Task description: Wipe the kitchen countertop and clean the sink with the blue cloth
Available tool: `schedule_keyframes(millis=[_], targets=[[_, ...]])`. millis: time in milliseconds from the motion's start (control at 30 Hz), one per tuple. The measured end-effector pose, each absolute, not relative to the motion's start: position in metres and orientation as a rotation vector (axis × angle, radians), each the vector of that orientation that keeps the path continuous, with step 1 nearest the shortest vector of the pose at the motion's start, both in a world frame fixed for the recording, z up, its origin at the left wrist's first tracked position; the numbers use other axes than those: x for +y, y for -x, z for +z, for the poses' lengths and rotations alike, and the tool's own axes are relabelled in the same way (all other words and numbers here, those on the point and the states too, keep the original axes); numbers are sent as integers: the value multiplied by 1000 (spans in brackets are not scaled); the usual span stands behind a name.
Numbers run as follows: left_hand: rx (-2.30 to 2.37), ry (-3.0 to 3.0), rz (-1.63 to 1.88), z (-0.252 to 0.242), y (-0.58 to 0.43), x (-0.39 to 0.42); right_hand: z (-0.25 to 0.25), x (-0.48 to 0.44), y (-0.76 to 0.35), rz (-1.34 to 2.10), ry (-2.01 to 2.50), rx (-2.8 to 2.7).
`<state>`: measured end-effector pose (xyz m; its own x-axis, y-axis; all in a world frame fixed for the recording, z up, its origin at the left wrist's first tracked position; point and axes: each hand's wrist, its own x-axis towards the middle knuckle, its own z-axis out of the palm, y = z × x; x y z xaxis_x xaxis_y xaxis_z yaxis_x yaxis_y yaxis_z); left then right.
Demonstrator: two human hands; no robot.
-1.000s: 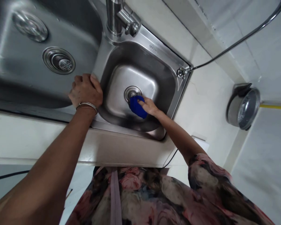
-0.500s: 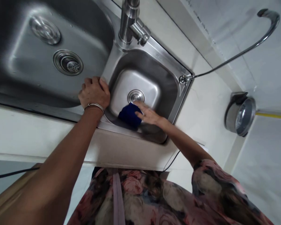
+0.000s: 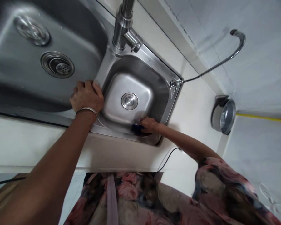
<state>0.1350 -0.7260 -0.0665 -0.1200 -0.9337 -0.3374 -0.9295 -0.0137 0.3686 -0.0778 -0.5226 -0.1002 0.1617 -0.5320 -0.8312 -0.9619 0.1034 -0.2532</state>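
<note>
My left hand rests on the steel divider between the two basins, its fingers curled over the edge and a bracelet at the wrist. Down in the smaller basin, my right hand is closed on a dark blue cloth. The cloth is bunched and partly hidden under the fingers, pressed to the basin's near wall toward the right corner. A round drain cover lies in the middle of this basin's floor, apart from the hand.
The larger basin at left holds an open drain and a loose round metal cover. A steel faucet rises behind the divider. A thin curved spout stands at the right corner, and a metal pot sits farther right.
My right hand has moved toward the near right corner of the small basin, with the blue cloth now bunched in it, uncovering the drain. My left hand stays on the divider. The view has shifted.
</note>
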Motion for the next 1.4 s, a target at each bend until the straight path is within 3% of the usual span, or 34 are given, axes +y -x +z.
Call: schedule_keyframes(millis=[200,433,667,1000,1400], targets=[[-2167,-2118,-866,-68,-135,-727,-79,-560,103,910,1596,1765],[-2185,-2077,-807,-67,-138,-724,-35,-621,155,820,1666,2112],[-2211,-2051,-837,-66,-139,-725,-24,-553,108,868,1481,2124],[-2201,-2018,-856,-67,-140,-725,6,-467,40,667,1335,2051],[-2236,-2001,-838,-72,-141,-727,7,-584,152,719,1439,2420]])
